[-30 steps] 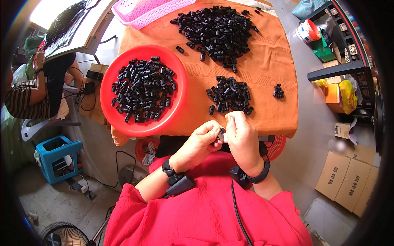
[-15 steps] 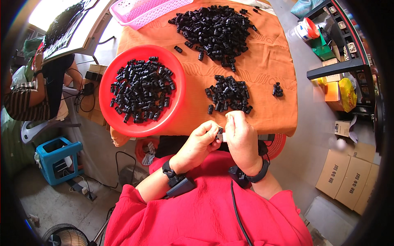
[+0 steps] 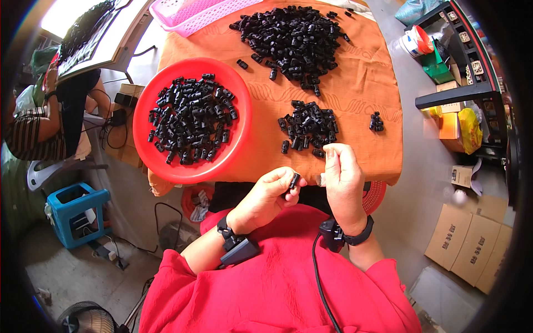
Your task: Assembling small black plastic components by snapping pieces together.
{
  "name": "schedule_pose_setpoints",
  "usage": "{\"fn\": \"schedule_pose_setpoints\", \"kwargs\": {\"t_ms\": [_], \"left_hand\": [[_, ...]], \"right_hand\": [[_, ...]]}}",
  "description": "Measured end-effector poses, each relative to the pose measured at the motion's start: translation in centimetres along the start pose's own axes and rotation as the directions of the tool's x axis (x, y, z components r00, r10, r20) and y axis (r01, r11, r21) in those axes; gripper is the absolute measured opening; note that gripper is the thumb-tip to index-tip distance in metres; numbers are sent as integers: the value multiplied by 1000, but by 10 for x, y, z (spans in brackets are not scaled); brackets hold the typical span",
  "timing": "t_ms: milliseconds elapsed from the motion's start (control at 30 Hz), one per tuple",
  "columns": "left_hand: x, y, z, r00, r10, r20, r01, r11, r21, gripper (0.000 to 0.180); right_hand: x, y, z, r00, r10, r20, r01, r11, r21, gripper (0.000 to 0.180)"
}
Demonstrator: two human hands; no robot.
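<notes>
Spreading wide, orange cloth [image 3: 363, 158] leaves bare room along right side and middle. Red basin [image 3: 143, 141] by left edge, probably for easy reach. Large black heap [image 3: 294, 44] at far side, likely keeping near room free. Left hand [image 3: 265, 197] and right hand [image 3: 344, 186] at near edge, gap between them. Smaller pile [image 3: 309, 123] just beyond right hand, perhaps for short reach. Little cluster [image 3: 376, 122] alone toward right edge. Black piece [image 3: 294, 180] clamped between left thumb and fingers, tilted, likely exposing end. Pale bit [image 3: 322, 179], blurred, pinched in right fingers.

3 piles blk pcs [image 3: 290, 47] by 1 basin [image 3: 191, 176].
</notes>
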State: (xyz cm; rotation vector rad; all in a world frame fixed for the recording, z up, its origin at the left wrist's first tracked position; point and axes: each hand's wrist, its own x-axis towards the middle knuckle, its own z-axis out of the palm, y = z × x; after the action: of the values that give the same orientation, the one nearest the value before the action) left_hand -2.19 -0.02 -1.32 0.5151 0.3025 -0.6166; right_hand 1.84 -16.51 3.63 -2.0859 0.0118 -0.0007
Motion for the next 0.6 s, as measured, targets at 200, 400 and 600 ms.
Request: {"fn": "schedule_pose_setpoints", "kwargs": {"t_ms": [200,400,600], "left_hand": [[1,6,-1,999,-44,33,44,999,-13,24],[5,4,-6,999,-13,34,14,999,-41,20],[4,5,-10,997,-36,75,40,998,-51,20]], "right_hand": [[-6,-2,1,977,30,210,-37,999,31,10],[-5,-12,-2,889,-4,459,-34,997,74,10],[-5,-6,2,898,-37,438,5,997,74,12]]}}
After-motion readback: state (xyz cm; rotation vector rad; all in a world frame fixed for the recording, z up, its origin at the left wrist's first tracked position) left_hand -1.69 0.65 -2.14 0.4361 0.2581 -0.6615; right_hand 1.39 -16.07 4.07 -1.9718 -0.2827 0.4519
